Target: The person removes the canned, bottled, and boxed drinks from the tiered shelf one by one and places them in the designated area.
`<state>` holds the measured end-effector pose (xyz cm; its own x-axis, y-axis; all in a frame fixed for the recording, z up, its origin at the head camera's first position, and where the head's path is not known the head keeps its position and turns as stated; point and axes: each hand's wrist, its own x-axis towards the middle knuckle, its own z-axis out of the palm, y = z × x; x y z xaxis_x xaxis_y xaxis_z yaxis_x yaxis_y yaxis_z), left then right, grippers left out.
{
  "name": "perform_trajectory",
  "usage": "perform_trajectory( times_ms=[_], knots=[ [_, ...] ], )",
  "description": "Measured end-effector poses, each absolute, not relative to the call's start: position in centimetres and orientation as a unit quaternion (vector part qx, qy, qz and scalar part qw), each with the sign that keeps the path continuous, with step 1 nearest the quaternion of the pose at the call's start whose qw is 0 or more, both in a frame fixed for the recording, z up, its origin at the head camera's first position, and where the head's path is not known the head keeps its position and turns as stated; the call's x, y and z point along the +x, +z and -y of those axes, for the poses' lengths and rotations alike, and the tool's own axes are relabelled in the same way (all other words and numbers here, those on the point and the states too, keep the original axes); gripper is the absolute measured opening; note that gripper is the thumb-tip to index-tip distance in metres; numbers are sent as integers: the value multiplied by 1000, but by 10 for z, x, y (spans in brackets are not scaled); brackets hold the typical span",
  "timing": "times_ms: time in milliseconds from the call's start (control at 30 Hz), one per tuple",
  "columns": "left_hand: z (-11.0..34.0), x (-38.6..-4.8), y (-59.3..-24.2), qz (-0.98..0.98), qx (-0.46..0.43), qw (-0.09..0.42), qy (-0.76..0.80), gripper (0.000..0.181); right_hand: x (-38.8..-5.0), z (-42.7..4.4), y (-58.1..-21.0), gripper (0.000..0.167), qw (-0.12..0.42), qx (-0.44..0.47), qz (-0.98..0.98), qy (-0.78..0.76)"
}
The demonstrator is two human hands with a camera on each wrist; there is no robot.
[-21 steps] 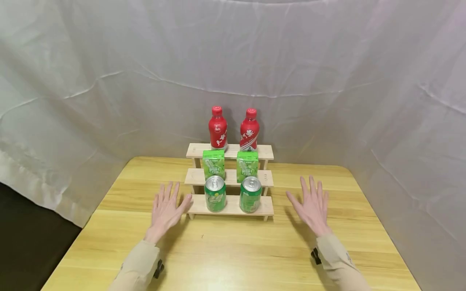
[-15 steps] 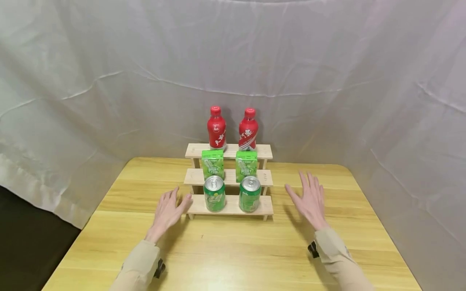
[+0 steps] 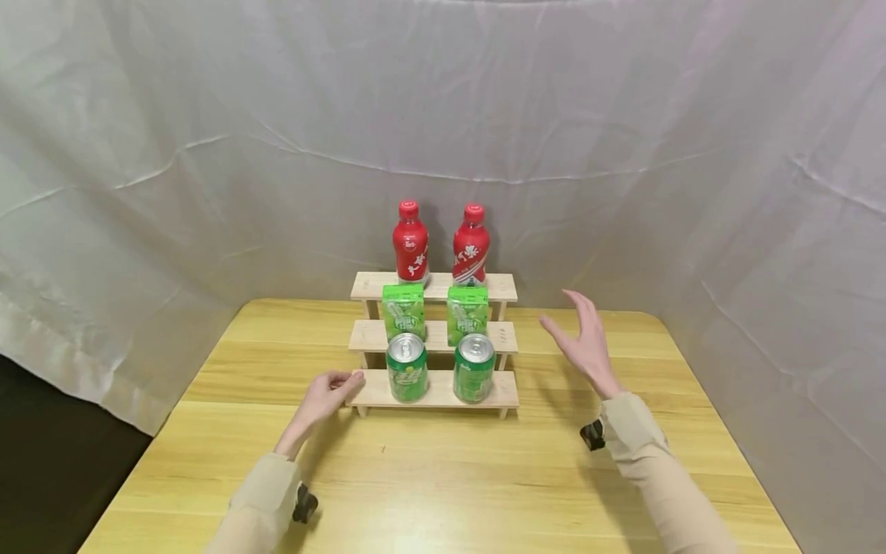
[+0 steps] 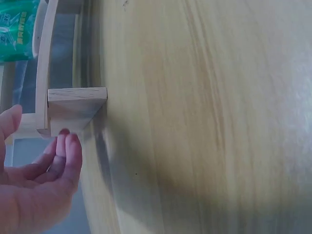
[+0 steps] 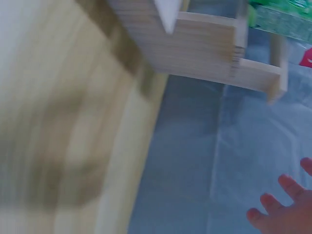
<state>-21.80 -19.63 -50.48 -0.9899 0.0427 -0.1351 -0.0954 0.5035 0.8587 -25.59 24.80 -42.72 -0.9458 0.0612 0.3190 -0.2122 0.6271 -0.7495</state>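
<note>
A three-tier wooden display stand (image 3: 443,400) stands on the table. Two green cans (image 3: 407,377) sit on its lowest tier, two green drink cartons (image 3: 467,319) on the middle one, and two red bottles (image 3: 411,242) on top. My left hand (image 3: 321,396) is at the left end of the lowest tier. In the left wrist view its thumb (image 4: 10,119) and bent fingers (image 4: 72,151) lie either side of the board's end, with a gap visible at the thumb. Raised to the right of the stand, my right hand (image 3: 588,346) holds nothing, thumb and fingers spread apart.
The wooden table (image 3: 443,477) extends around the stand, its rounded far corners near a pale grey cloth (image 3: 443,115) hanging behind and at the sides. A dark area (image 3: 55,431) lies beyond the table's left edge.
My left hand's fingers have bent in toward the lowest tier's left end. My right hand has risen and moved farther back, alongside the upper tiers. The drinks stay on their tiers.
</note>
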Motion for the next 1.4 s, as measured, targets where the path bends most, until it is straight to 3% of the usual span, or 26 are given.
perform_trajectory(
  times_ms=[333,733,1100,1400],
  knots=[
    [198,-218,-503,-844,-16,104,526,54,-276,-243,-390,72,117,70,882,451],
    [199,-225,-504,-837,-35,109,535,53,-300,-233,-359,65,91,130,852,499],
    [202,-227,-500,-836,-27,123,534,52,-319,-219,-328,63,6,158,830,535],
    [203,-229,-496,-838,-24,130,529,51,-331,-199,-305,62,-29,177,825,536]
  ],
)
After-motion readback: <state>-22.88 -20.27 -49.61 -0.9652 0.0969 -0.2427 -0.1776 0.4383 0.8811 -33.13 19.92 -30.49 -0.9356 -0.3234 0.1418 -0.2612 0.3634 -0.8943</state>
